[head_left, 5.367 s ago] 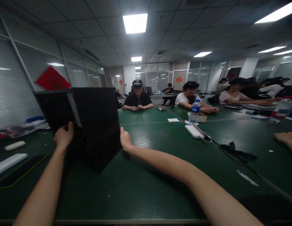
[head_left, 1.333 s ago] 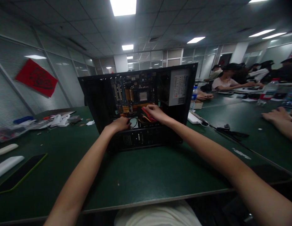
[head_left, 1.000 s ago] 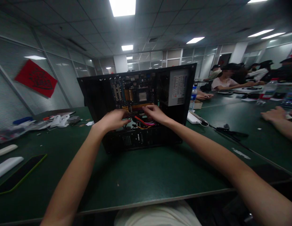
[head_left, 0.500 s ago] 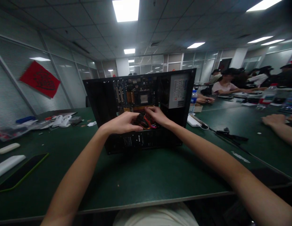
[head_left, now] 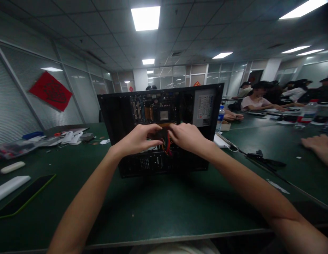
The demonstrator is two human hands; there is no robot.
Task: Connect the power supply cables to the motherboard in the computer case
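Observation:
A black computer case (head_left: 111,121) stands on the table in front of me with its side off, tilted slightly. Inside it show the motherboard (head_left: 154,102) and, at upper right, the silver power supply (head_left: 205,107). A bundle of coloured power cables (head_left: 167,144) hangs in front of the board, between my two hands. My left hand (head_left: 138,139) is curled about the dark end of the bundle, thumb below and fingers above. With bent fingers, my right hand (head_left: 189,137) grips the cables from the other side; its fingertips are partly hidden.
A green-edged black phone-like slab (head_left: 24,195) and white pieces (head_left: 11,187) lie at left, behind them bags and scraps (head_left: 71,137). At right are a bottle (head_left: 220,118), a white power strip (head_left: 221,141), black cables (head_left: 267,160) and another person's hand (head_left: 316,141).
My right hand has turned and come up, its back now facing me, with the coloured cables drawn forward. My left hand stays nearly in place. The view has shifted slightly.

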